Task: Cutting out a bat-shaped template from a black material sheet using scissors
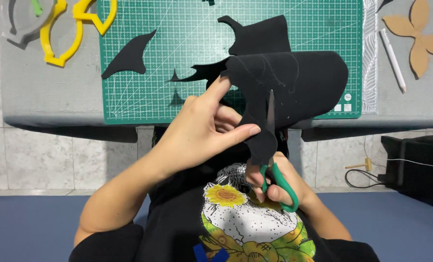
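black foam sheet [294, 82] is held up just in front of the green cutting mat [177, 58], pinched by the left hand [202, 131]. right hand [279, 187] is closed through the green scissors [274, 165], blade up into the sheet. likely best to turn the sheet into the blade with short snips, thumb clear.

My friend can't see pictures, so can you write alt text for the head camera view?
Seen from above, a person's left hand holds a black sheet while the right hand cuts it with green-handled scissors. Behind them, a green cutting mat lies on a grey table with black scraps, yellow shapes, a white pen and a brown flower cutout.
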